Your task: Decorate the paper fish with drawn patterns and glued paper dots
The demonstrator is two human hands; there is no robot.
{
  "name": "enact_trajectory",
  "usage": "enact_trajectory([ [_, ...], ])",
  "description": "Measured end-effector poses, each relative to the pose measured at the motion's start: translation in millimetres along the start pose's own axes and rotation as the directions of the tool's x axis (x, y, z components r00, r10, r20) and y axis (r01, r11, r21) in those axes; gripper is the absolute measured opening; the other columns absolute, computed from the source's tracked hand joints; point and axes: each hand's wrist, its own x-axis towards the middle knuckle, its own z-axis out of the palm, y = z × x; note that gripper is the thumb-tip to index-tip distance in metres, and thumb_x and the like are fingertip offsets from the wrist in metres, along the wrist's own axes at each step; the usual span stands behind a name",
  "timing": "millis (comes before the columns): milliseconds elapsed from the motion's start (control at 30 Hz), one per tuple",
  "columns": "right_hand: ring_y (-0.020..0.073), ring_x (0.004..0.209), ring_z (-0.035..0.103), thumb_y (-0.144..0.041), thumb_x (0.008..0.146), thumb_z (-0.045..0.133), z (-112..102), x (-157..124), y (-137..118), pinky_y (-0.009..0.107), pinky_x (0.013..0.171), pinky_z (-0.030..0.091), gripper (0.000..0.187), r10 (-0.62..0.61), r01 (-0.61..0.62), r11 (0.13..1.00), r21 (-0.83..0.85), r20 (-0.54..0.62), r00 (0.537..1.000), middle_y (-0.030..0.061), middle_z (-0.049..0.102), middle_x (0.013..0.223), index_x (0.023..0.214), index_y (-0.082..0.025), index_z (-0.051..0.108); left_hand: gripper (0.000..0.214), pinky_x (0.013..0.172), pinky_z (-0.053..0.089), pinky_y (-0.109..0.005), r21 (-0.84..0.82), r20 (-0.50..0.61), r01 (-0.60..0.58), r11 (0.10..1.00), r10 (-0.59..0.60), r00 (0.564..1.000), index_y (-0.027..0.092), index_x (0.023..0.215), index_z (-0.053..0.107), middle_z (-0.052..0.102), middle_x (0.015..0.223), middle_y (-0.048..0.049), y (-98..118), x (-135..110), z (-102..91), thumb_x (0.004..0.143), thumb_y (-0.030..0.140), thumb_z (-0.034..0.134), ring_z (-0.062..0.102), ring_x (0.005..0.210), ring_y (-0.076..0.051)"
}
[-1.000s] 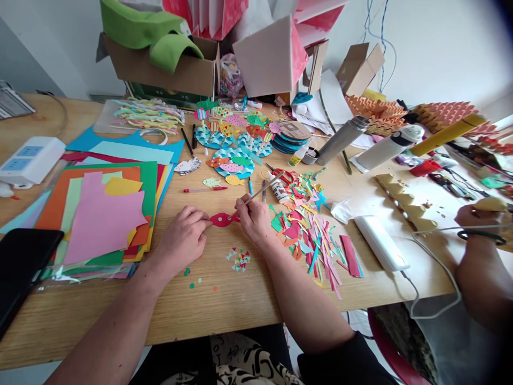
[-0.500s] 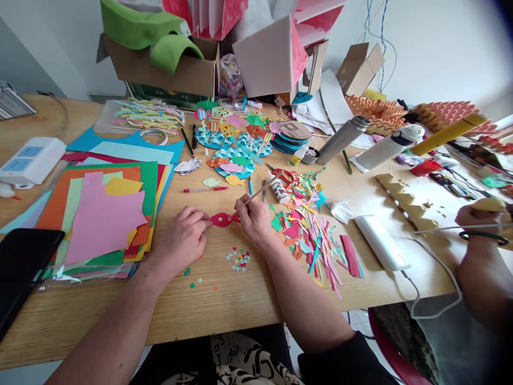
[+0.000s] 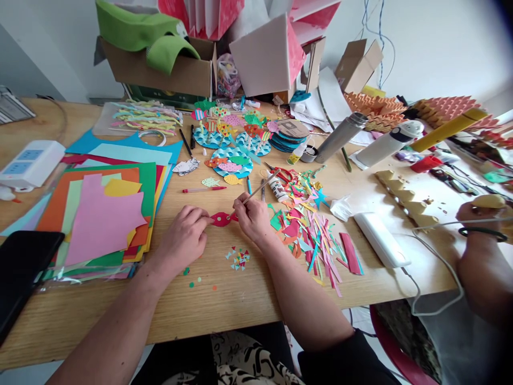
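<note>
A red paper fish [image 3: 220, 218] with pale dots lies flat on the table between my hands. My left hand [image 3: 188, 230] is closed, its fingertips pinching or pressing the left end of the fish. In my right hand [image 3: 253, 216] a thin wooden stick [image 3: 262, 186] is gripped like a pen, its lower tip down at the fish. That hand covers the fish's right end. Just below lie tiny triangular paper bits [image 3: 239, 259] in a small heap, and a few green and orange paper dots [image 3: 191, 284] are scattered nearer my left forearm.
Stacked coloured paper [image 3: 104, 219] covers the left side. Paper scraps [image 3: 312, 230], a glue bottle [image 3: 277, 187] and red scissors [image 3: 284, 174] lie right. Behind are finished paper fish [image 3: 230, 167] and a steel flask [image 3: 343, 138]. At far right, another person's hand [image 3: 476, 214] holds something yellowish.
The view has shifted very slightly. Both hands stay at the red fish, and the stick tip has barely moved.
</note>
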Motion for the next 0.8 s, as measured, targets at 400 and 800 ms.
enact_trajectory([
  [400, 0.0153, 0.057, 0.057, -0.020, 0.082, 0.043, -3.3, 0.3, -3.3, 0.024, 0.060, 0.039, 0.012, 0.047, -0.041, 0.997, -0.067, 0.089, 0.995, 0.0011, 0.058, 0.061, 0.072, -0.022, 0.051, 0.041, 0.094, 0.052, -0.047, -0.020, 0.033, 0.011, 1.000, -0.010, 0.999, 0.019, 0.101, 0.074, 0.069, 0.101, -0.0087, -1.5, -0.1, 2.5, 0.076, 0.000, 0.047, 0.054, 0.104, -0.028],
  [800, 0.0158, 0.062, 0.061, -0.020, 0.085, 0.042, -3.8, 0.8, -4.3, 0.024, 0.064, 0.042, 0.017, 0.032, -0.025, 0.996, -0.084, 0.079, 0.996, 0.0033, 0.062, 0.065, 0.072, -0.021, 0.052, 0.042, 0.094, 0.053, -0.048, -0.009, 0.032, 0.002, 1.000, -0.001, 0.999, 0.017, 0.103, 0.073, 0.068, 0.102, -0.0094, -1.7, -1.8, 3.4, 0.076, -0.002, 0.046, 0.054, 0.104, -0.028],
])
